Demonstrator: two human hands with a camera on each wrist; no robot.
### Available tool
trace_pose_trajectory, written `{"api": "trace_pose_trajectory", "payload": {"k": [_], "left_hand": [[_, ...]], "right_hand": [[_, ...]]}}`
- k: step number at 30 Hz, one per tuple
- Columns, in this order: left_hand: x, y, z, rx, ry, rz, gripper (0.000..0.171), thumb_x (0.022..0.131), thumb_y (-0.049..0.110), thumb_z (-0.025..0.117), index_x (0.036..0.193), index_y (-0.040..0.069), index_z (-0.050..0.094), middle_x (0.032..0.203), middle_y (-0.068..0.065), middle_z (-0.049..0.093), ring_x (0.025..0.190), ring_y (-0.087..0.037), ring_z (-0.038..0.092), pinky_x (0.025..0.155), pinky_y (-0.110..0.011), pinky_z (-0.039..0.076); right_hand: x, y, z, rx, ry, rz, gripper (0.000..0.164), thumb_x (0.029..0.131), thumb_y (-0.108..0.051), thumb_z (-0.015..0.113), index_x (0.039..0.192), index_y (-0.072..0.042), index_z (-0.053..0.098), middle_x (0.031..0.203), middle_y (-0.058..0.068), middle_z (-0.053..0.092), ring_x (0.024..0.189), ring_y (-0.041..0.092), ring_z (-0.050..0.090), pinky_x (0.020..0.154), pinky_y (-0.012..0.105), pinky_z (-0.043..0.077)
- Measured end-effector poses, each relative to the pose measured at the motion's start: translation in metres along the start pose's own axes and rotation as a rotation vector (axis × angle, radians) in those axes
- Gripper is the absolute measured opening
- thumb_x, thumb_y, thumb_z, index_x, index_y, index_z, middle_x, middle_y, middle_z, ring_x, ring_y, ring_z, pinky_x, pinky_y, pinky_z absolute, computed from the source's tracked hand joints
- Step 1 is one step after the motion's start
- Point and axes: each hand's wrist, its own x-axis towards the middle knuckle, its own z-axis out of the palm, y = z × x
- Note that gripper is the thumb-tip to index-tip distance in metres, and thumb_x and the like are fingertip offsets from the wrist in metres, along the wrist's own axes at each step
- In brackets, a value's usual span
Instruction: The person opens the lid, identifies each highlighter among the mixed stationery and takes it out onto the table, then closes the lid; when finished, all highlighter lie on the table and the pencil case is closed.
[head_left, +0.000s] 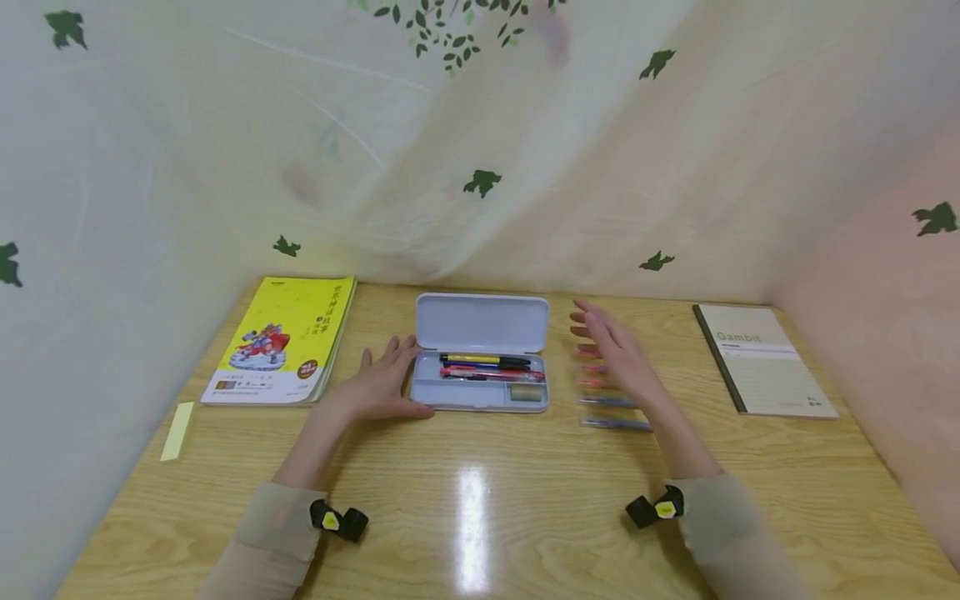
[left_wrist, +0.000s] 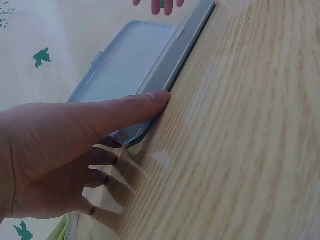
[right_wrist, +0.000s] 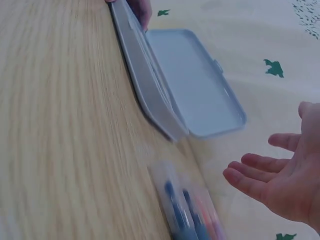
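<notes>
A pale blue pencil case [head_left: 480,395] lies on the table with its lid [head_left: 482,323] raised. Inside are several pens, among them a yellow and black pen [head_left: 480,359], and a grey-brown block [head_left: 525,392] in the small front compartment. My left hand [head_left: 378,383] holds the case's left end, thumb [left_wrist: 145,101] along the front wall, other fingers spread round the end. To the right of the case, my right hand [head_left: 618,354] hovers with its fingers extended, holding nothing. Several pens lie in a row below it, including a blue pen [head_left: 611,424]; it partly hides them.
A yellow book [head_left: 292,333] lies at the left, with a pale yellow paper strip [head_left: 177,432] near its front corner. Over at the right is a Gambit notebook [head_left: 765,358] with a dark spine. A pale curtain [head_left: 390,167] with green prints hangs behind the table [head_left: 405,500].
</notes>
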Motion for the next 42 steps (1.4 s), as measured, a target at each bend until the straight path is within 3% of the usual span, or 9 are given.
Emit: {"api": "trace_pose_trajectory", "payload": {"k": [9,18,24,29,34,36,42], "left_hand": [[0.001,0.000,0.001,-0.013,-0.008,-0.012,0.110,0.086,0.056,0.076,0.164,0.006,0.018,0.174,-0.021,0.007,0.161,-0.045,0.000,0.123,-0.074,-0.004],[0.001,0.000,0.001,-0.008,-0.006,-0.011,0.109,0.086,0.057,0.076,0.163,0.005,0.019,0.173,-0.022,0.008,0.160,-0.046,0.001,0.123,-0.075,-0.003],[0.000,0.001,0.000,-0.005,-0.005,-0.010,0.109,0.086,0.056,0.077,0.163,0.005,0.019,0.174,-0.021,0.007,0.161,-0.046,0.001,0.123,-0.075,-0.003],[0.001,0.000,0.001,-0.002,-0.001,-0.008,0.109,0.086,0.056,0.076,0.163,0.005,0.019,0.173,-0.022,0.008,0.161,-0.046,0.001,0.123,-0.075,-0.003],[0.001,0.000,0.000,-0.003,0.001,-0.006,0.108,0.086,0.055,0.076,0.163,0.004,0.019,0.173,-0.022,0.008,0.160,-0.047,0.001,0.123,-0.075,-0.003],[0.001,0.000,0.000,-0.004,-0.001,-0.005,0.108,0.086,0.055,0.076,0.163,0.005,0.019,0.173,-0.022,0.007,0.161,-0.046,0.001,0.123,-0.075,-0.004],[0.002,-0.001,0.001,0.003,-0.001,-0.003,0.109,0.086,0.056,0.076,0.164,0.005,0.018,0.173,-0.022,0.006,0.161,-0.046,0.000,0.123,-0.074,-0.004]], "right_hand": [[0.030,-0.009,0.024,0.328,-0.049,0.130,0.076,0.108,-0.061,0.017,0.164,-0.010,0.022,0.159,0.032,0.039,0.144,0.050,0.045,0.117,0.063,0.039],[0.042,-0.008,0.042,0.534,-0.088,0.294,0.082,0.106,-0.064,0.013,0.163,-0.006,0.018,0.162,0.034,0.033,0.149,0.049,0.038,0.123,0.062,0.032],[0.048,-0.008,0.050,0.590,-0.100,0.353,0.080,0.106,-0.062,0.012,0.163,-0.004,0.014,0.162,0.035,0.031,0.150,0.047,0.036,0.126,0.058,0.029],[0.049,-0.009,0.052,0.584,-0.078,0.384,0.078,0.107,-0.060,0.014,0.163,-0.006,0.016,0.159,0.034,0.035,0.142,0.040,0.046,0.124,0.051,0.035],[0.051,-0.010,0.052,0.588,-0.068,0.404,0.076,0.108,-0.058,0.018,0.163,-0.005,0.016,0.159,0.034,0.035,0.139,0.036,0.047,0.123,0.049,0.036],[0.051,-0.010,0.052,0.579,-0.066,0.409,0.075,0.108,-0.057,0.019,0.163,-0.005,0.015,0.158,0.033,0.035,0.137,0.034,0.049,0.118,0.043,0.041],[0.050,-0.009,0.052,0.518,-0.060,0.384,0.074,0.109,-0.054,0.024,0.157,0.002,0.027,0.146,0.028,0.048,0.108,0.015,0.061,0.090,0.023,0.051]]}}
